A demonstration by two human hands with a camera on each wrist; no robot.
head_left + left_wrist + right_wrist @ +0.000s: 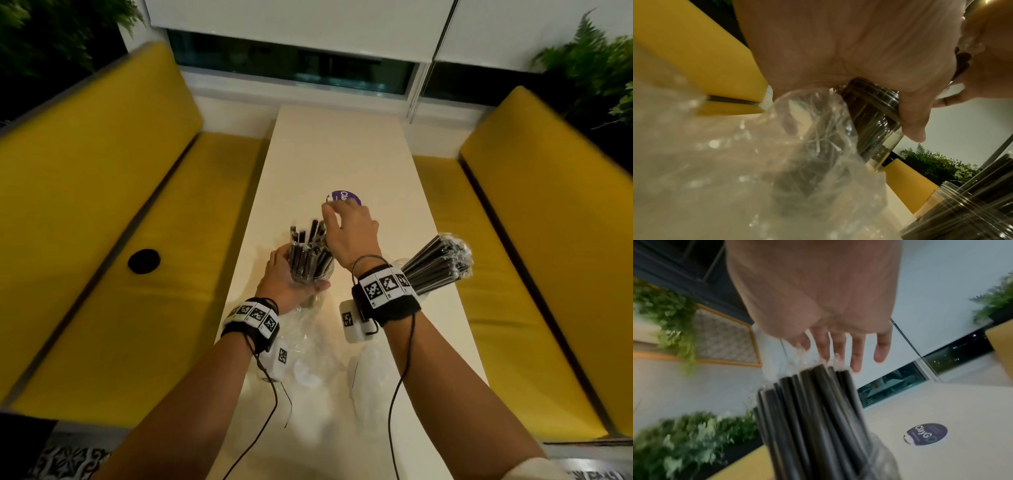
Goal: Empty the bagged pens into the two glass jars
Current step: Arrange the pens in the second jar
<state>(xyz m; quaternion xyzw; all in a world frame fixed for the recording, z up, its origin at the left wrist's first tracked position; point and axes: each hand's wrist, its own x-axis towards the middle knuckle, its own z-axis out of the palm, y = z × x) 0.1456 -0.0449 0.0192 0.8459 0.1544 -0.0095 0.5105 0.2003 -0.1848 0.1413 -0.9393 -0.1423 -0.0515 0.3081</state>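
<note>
My left hand (291,274) grips a clear glass jar (313,275) from the left and holds it just above the table. Several dark pens (308,246) stand in it. In the left wrist view my left hand (838,40) wraps the jar (875,116), and a crumpled clear bag (818,138) hangs beside it. My right hand (346,229) hovers over the pen tops. Its fingers (838,345) are spread and straight above the pens (813,402), holding none. A second bundle of pens (438,260), film still on its far end, leans out of the other jar (962,216) behind my right wrist.
Empty clear bags (308,342) lie on the narrow white table (342,144) near its front edge. A purple round sticker (346,197) is on the tabletop beyond my right hand. Yellow benches (102,205) flank the table on both sides.
</note>
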